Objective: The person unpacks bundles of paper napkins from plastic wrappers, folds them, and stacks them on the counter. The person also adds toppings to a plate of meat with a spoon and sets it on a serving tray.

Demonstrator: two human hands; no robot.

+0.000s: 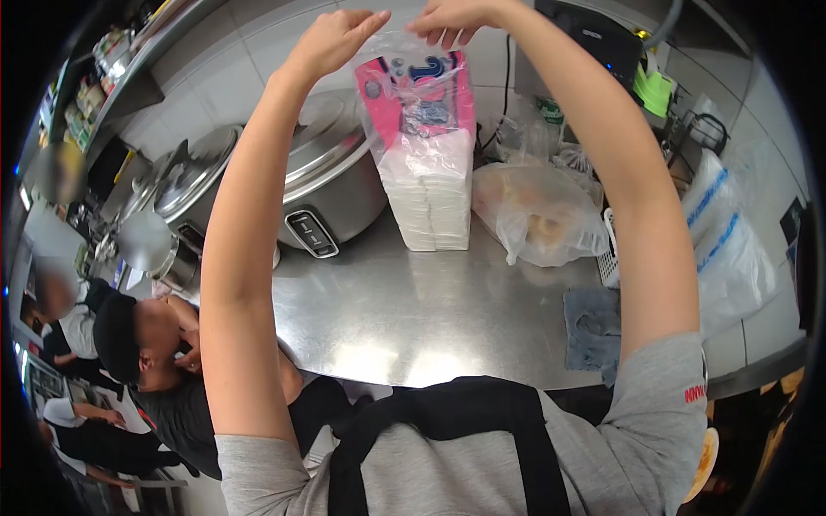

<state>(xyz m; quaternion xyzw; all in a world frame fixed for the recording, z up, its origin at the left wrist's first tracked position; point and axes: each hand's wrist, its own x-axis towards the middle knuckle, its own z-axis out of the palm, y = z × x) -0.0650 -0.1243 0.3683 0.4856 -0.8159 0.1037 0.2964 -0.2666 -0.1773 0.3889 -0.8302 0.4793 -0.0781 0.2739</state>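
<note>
On the steel counter stands a tall stack of white paper napkins (428, 211). A clear and pink printed plastic bag (385, 99) surrounds its upper part, while the lower napkins are bare. At the bag's clear top edge, my left hand (334, 41) has its fingers closed on the plastic from the left. My right hand (454, 19) is opposite, fingers bent down and closed on the plastic from the right. A small gap separates the two hands. The exact fingertip contact is partly hidden.
Large steel cookers (331, 185) with lids line the counter's left. To the right are a knotted clear bag of food (542, 215), a grey-blue cloth (592, 327) and a black printer (594, 39). A person in a black cap (118, 337) is close on my left.
</note>
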